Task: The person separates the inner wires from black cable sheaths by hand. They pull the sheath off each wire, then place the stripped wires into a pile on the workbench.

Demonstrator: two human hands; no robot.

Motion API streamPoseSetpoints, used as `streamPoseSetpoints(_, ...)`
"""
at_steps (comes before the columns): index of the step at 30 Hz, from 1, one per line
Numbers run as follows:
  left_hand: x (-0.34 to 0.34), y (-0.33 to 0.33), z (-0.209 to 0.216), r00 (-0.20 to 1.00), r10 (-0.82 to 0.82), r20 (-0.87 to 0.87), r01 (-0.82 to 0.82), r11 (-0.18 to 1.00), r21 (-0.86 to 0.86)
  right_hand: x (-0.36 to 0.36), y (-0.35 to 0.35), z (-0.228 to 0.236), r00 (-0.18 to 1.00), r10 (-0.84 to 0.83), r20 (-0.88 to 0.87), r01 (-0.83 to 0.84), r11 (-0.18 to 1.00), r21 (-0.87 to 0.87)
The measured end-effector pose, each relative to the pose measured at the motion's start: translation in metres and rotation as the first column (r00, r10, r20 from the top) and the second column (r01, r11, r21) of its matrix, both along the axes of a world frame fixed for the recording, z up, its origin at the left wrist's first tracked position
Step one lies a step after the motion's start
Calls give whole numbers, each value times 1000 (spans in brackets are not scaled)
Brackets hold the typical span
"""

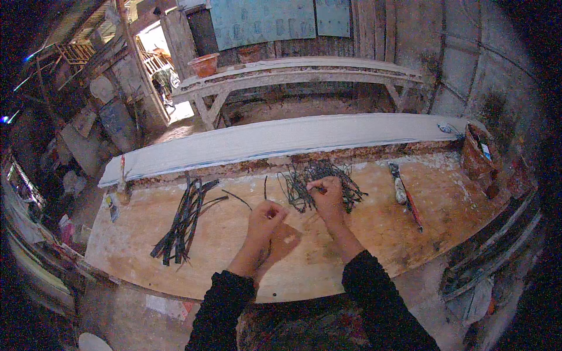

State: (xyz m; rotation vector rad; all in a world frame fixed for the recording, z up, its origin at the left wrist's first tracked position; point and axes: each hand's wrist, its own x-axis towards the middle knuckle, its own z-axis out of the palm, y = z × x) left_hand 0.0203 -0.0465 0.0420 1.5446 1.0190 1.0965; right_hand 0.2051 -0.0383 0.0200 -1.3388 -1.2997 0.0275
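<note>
My left hand (266, 219) is raised over the middle of the wooden board (228, 269), its fingers curled closed. A thin black strip (237, 199) sticks out of its far side, with a second dark end standing up beside it. My right hand (329, 196) is closed in a pinch at a tangled pile of dark, thin knotted strips (304, 172). Something small and dark shows at its fingertips, too hidden to name. Left of my hands lies a loose bundle of flat black strips (181, 225).
A red-handled tool (414, 212) and a whitish-crusted brush-like tool (399, 186) lie at the right. A brown container (477, 153) stands at the right end. A long white raised ledge (281, 139) runs behind the board; farther back is a bench (304, 76) with a pot (203, 65).
</note>
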Motion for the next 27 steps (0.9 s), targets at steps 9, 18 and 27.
streamPoseSetpoints(9,-26,48,-11,895,333,296,-286,939,-190,-49,-34,22,698,600,-391,-714,627,-312)
streamPoseSetpoints(18,-18,35,-8,858,294,421,-150,928,-342,-52,-37,17,545,578,-607,-838,402,-369)
streamPoseSetpoints(27,-11,5,27,877,160,453,58,901,-430,-38,-23,13,769,542,-340,-633,719,-285)
